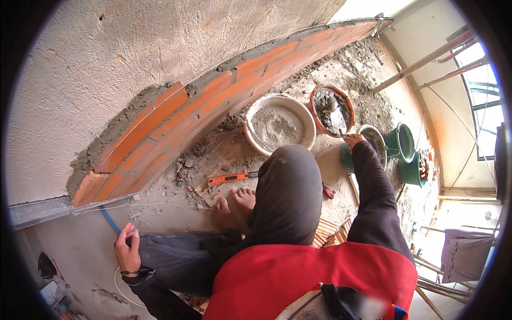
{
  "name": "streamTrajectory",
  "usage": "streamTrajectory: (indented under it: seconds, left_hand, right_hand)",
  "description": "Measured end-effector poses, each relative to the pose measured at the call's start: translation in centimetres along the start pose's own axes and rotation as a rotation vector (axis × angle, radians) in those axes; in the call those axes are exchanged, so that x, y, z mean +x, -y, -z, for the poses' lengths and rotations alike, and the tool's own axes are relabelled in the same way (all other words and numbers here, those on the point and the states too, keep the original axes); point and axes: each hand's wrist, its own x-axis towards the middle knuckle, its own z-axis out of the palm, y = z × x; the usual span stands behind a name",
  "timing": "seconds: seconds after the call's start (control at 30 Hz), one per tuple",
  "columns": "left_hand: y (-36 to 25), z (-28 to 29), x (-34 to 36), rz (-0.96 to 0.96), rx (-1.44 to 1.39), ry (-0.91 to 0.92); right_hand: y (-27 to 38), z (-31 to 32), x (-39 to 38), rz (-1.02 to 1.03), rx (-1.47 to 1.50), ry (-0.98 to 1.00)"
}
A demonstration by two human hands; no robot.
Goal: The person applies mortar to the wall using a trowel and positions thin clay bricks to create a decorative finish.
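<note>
My right hand [353,140] reaches out and grips a trowel [337,120]. Its pale blade rests in wet grey mortar inside an orange-rimmed bucket [352,109]. Left of that stands a wide, pale round tub [253,127] filled with dry-looking grey mix. My left hand [128,248] hangs beside my left knee, fingers loosely bent and holding nothing. Ahead of me runs a low wall of orange bricks [218,88] with grey mortar joints and a string along its top. Wet mortar [93,152] lies behind the top brick at its left end.
On the ground by my bare feet is an orange-and-black-handled tool [226,179], one end hidden by my knee. Green buckets [400,141] stand to the right. A red-handled tool [328,192] lies by my right leg. Poles [426,66] lean at the far right; rubble lines the wall's foot.
</note>
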Motion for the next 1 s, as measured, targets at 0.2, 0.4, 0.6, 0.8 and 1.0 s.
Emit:
streamTrajectory:
  seconds: [0.2,0.4,0.6,0.8,1.0]
  left_hand:
    - [0.2,-0.9,0.6,-0.052,-0.001,-0.001]
    - [1.0,-0.4,-0.6,-0.028,-0.043,-0.054]
    - [-0.1,-0.4,0.1,-0.067,-0.03,-0.095]
    - [1.3,-0.2,-0.9,-0.105,-0.014,-0.188]
    - [1.6,-0.5,-1.7,-0.062,-0.056,-0.244]
  right_hand:
    - [-1.3,-1.5,-2.6,-0.033,0.357,-0.287]
    - [5.5,2.1,-5.6,-0.045,-0.19,-0.535]
    - [8.7,8.9,-10.3,0.386,-0.46,-0.419]
    - [29.1,10.3,-24.9,0.816,-0.235,-0.303]
    - [40.2,9.2,-32.8,1.155,-0.309,0.117]
